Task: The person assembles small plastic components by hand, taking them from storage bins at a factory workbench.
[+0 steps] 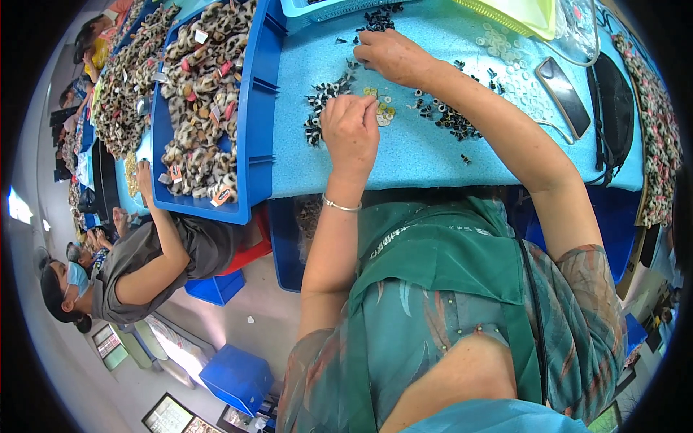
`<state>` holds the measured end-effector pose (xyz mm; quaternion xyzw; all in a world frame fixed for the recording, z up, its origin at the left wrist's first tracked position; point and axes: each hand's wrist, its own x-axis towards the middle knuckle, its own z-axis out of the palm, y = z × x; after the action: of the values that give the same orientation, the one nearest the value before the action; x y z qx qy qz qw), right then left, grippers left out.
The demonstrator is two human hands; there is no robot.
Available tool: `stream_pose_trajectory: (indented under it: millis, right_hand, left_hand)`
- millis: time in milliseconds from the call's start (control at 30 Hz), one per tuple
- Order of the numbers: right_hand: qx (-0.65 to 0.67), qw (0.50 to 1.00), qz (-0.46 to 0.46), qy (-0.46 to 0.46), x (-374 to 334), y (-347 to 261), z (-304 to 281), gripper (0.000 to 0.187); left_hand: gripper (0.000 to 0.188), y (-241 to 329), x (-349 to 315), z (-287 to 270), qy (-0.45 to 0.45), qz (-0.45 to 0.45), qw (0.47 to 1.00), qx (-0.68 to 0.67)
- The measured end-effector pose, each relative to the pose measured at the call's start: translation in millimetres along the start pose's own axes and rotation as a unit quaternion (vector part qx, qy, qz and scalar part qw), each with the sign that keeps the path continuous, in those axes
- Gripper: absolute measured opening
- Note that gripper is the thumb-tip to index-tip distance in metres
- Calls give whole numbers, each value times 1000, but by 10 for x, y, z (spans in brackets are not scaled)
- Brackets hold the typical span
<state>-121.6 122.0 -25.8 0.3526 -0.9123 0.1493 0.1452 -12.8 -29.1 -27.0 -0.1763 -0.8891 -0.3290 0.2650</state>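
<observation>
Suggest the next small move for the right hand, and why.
Probably pinch one piece from the black pile: the right hand has its curled fingers just below it, while the left hand is beside the black-and-white parts. Whether either hand already holds something is hidden.

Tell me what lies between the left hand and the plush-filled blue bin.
Small black-and-white pieces lie between the left hand and bin, in the head view.

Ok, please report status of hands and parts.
Left hand by black-and-white parts. Right hand near black parts. Grip contents hidden. Phone lies apart from both hands.
</observation>
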Motion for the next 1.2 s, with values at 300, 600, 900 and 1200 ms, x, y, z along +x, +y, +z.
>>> stream_pose_trajectory:
  millis: [300, 600, 900, 1200]
  right_hand:
    - [204, 976, 73, -19, -304, 4, -305, 15]
    - [153, 984, 60, 64, -346, -103, -279, 16]
    - [126, 982, 110, -84, -75, -340, -132, 21]
    - [149, 980, 126, -46, 30, -283, 10, 20]
  left_hand:
    - [4, 74, 177, 178, -99, 62, 983, 144]
    - [5, 77, 105, -135, -53, -204, 951, -227]
    - [14, 161, -125, -331, 20, -371, 816, -443]
    - [14, 192, -72, -254, 38, -400, 778, -483]
